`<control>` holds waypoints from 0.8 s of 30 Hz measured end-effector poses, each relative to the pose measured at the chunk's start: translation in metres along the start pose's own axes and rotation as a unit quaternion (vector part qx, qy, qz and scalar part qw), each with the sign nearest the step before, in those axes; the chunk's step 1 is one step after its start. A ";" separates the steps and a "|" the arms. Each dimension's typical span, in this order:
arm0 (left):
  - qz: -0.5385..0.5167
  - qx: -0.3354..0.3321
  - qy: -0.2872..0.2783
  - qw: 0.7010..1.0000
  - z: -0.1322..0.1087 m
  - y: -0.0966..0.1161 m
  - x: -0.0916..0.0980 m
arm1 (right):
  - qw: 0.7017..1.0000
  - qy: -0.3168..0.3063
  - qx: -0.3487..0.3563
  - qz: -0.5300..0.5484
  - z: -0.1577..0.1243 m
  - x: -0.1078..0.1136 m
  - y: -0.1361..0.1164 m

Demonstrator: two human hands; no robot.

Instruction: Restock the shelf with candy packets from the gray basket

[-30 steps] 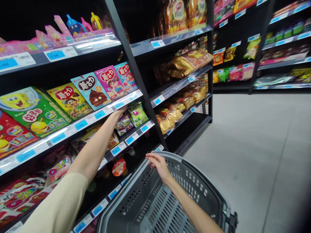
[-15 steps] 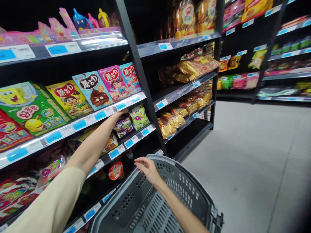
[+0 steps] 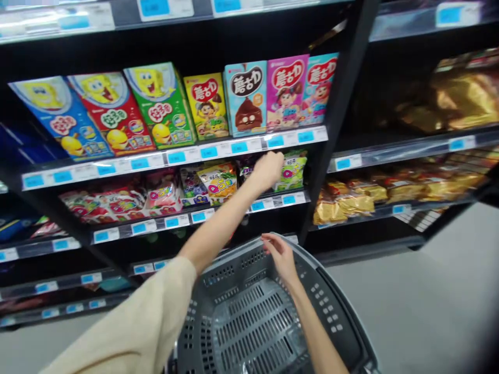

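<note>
My left hand (image 3: 268, 169) is at the lower candy shelf, its fingers curled and the back of the hand towards me. Right beside its fingers stands a green bag of gummy candy (image 3: 294, 170). Partly behind the hand is a purple candy bag (image 3: 246, 169); whatever the fingers may grip is hidden. Over the far rim of a grey shopping basket (image 3: 335, 291) hovers my right hand (image 3: 279, 254), fingers loosely bent and apart, holding nothing.
Above the left hand, a shelf edge (image 3: 210, 150) carries a row of upright snack boxes (image 3: 246, 98). Yellow and pink candy bags (image 3: 218, 182) lie to the left. A dark upright post (image 3: 339, 104) divides this section from gold packages (image 3: 343, 200) on the right.
The view has turned left and down towards the shelf and basket. My left hand, hidden under the shelf edge before, now shows in front of the candy bags. My right hand stays over the basket rim.
</note>
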State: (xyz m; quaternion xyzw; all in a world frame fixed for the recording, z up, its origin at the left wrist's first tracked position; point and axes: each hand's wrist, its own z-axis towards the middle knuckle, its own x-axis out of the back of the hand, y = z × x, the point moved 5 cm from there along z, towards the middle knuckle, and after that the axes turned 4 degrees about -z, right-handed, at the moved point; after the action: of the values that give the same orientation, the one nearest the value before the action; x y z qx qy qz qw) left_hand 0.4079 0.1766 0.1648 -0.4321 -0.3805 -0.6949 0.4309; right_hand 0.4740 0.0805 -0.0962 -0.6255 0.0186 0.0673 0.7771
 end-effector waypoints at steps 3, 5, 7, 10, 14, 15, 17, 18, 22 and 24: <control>-0.047 -0.042 0.125 0.990 -0.082 0.015 -0.021 | 1.000 0.007 0.012 -0.025 0.003 0.007 0.003; -0.058 -0.073 0.113 0.989 -0.147 0.024 -0.048 | 0.997 0.017 0.035 -0.062 0.006 0.015 0.004; -0.050 -0.100 0.033 0.993 -0.211 0.029 -0.079 | 0.991 0.038 0.056 -0.117 0.009 0.025 0.004; -0.058 -0.111 -0.108 0.986 -0.301 0.029 -0.111 | 0.941 0.113 0.094 -0.306 0.008 0.045 0.002; -0.112 -0.172 -0.241 0.949 -0.414 0.020 -0.119 | 0.764 0.154 0.081 -0.621 -0.002 0.065 0.010; -0.117 -0.183 -0.265 0.940 -0.440 0.014 -0.118 | 0.730 0.132 0.051 -0.669 -0.005 0.070 0.018; -0.121 -0.216 -0.286 0.926 -0.486 0.003 -0.113 | 0.686 0.074 -0.015 -0.724 -0.011 0.081 0.035; -0.118 -0.224 -0.285 0.925 -0.503 -0.004 -0.111 | 0.674 0.051 -0.044 -0.736 -0.014 0.087 0.042; -0.108 -0.233 -0.272 0.927 -0.530 -0.033 -0.115 | 0.641 0.055 -0.123 -0.756 -0.021 0.116 0.053; -0.119 -0.251 -0.276 0.920 -0.524 -0.041 -0.125 | 0.635 0.059 -0.156 -0.754 -0.023 0.130 0.048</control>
State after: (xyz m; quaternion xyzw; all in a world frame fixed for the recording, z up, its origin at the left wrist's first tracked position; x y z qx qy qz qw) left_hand 0.2585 -0.2478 -0.1342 -0.6520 -0.3463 -0.6669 0.1005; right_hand 0.5982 0.0787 -0.1629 -0.5363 -0.4248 -0.5772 0.4458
